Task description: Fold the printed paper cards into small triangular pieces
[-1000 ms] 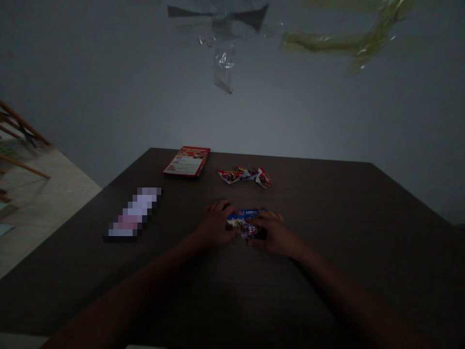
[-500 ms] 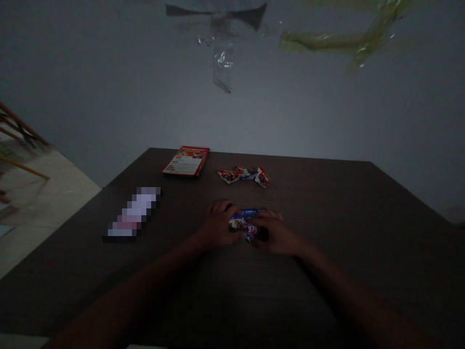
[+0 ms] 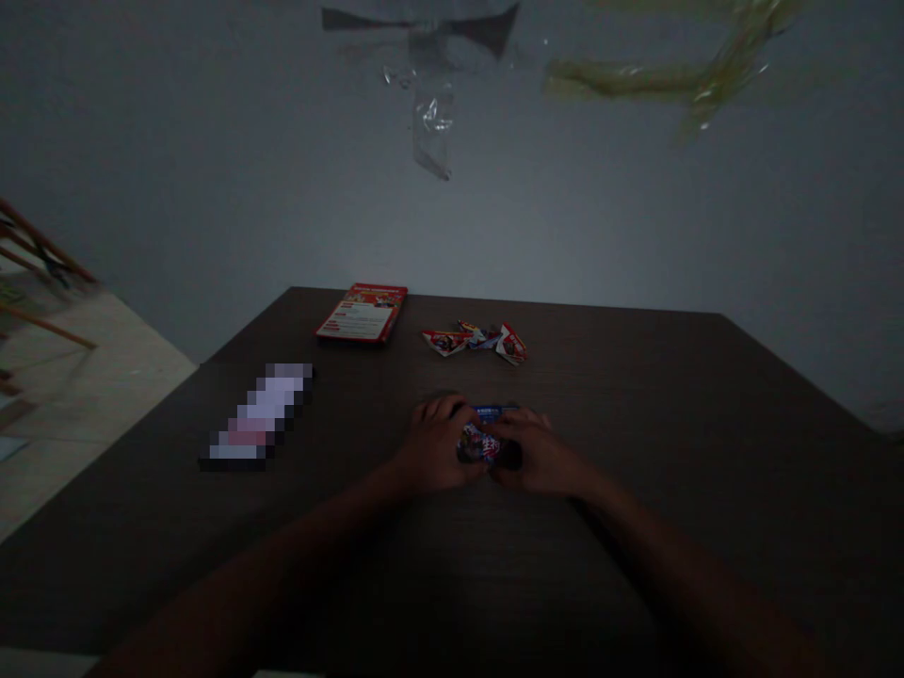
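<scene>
A small blue, white and red printed paper piece (image 3: 481, 435) lies on the dark wooden table (image 3: 636, 414) between both my hands. My left hand (image 3: 434, 443) presses on its left side with curled fingers. From the right, my right hand (image 3: 533, 450) pinches the same piece, its fingers closed over the paper. Most of the piece is hidden under my fingers. The room is dim.
A red printed booklet (image 3: 363, 313) lies at the table's far left. Folded red and white paper pieces (image 3: 480, 341) sit beyond my hands. A pixelated flat object (image 3: 258, 416) rests on the left. Clear tape scraps (image 3: 432, 122) hang on the wall.
My left hand has slid right over the paper piece, so less of the piece shows. My right hand has stayed almost still.
</scene>
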A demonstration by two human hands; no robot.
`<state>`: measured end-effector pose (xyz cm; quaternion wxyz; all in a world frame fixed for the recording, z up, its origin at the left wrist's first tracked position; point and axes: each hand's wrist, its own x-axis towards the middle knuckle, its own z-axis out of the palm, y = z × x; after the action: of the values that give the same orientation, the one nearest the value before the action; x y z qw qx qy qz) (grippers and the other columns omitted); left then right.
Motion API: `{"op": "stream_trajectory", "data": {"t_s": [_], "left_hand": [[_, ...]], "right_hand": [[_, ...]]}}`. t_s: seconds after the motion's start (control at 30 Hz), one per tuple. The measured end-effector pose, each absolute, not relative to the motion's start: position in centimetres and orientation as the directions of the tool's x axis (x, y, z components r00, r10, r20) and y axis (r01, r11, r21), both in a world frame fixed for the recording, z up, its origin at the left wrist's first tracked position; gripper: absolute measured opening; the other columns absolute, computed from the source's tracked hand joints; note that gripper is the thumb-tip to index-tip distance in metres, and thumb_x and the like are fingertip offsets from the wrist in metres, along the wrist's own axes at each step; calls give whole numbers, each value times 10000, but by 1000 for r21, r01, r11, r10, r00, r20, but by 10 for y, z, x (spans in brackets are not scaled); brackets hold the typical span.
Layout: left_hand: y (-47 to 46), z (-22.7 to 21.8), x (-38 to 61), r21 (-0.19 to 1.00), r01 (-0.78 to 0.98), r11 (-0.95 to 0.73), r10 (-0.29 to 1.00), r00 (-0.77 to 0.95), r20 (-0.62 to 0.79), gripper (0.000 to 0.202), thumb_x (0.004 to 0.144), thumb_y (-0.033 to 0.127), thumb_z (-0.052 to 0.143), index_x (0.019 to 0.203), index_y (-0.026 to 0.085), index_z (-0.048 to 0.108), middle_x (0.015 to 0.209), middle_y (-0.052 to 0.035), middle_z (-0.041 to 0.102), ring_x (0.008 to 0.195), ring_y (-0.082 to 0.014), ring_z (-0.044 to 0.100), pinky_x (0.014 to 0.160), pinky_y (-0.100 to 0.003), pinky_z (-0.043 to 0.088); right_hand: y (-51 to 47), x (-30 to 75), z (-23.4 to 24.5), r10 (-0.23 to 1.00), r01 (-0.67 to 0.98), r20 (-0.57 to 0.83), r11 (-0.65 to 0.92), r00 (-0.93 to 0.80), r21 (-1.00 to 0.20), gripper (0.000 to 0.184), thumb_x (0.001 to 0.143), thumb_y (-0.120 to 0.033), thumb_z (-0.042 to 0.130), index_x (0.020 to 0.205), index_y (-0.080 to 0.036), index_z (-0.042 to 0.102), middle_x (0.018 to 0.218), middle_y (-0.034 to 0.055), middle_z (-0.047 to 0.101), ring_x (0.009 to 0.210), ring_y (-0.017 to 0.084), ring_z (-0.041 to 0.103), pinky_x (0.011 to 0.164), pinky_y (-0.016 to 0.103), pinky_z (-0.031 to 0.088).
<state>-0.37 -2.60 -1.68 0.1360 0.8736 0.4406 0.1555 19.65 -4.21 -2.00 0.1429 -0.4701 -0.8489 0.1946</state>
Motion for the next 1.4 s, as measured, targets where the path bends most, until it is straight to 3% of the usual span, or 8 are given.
{"op": "stream_trajectory", "data": {"t_s": [0.27,0.53,0.9,1.4], "left_hand": [[-14,-18,-15,378,756,-534,839,529,128,536,631,496,673,1076,237,525,1237,-77,464,1171,-294,405,974,-458,311],[1,-12,-32,363,811,-459,885,455,104,426,637,354,683,1018,227,540,1218,-73,484,1136,-282,444,932,-431,359],[10,-16,-40,431,790,-435,896,425,127,346,655,312,655,971,221,546,1143,-60,541,1091,-262,491,909,-427,387],[13,-17,-32,443,844,-303,945,326,26,203,671,173,584,839,265,650,1255,-36,493,1175,-267,439,952,-482,326]], "right_hand": [[-43,197,-19,850,738,70,492,-523,-461,590,654,-348,664,1225,-241,557,1081,72,587,1044,257,469,907,394,287],[-43,197,-21,852,745,82,496,-518,-447,582,656,-376,663,1216,-255,564,1084,67,585,1037,255,472,913,397,293],[-44,198,-21,853,750,46,482,-520,-454,627,651,-379,656,1253,-249,534,1115,73,574,1075,268,452,933,411,276],[-45,197,-21,855,747,63,484,-515,-456,625,654,-357,651,1258,-251,530,1135,77,570,1067,267,454,921,407,278]]}}
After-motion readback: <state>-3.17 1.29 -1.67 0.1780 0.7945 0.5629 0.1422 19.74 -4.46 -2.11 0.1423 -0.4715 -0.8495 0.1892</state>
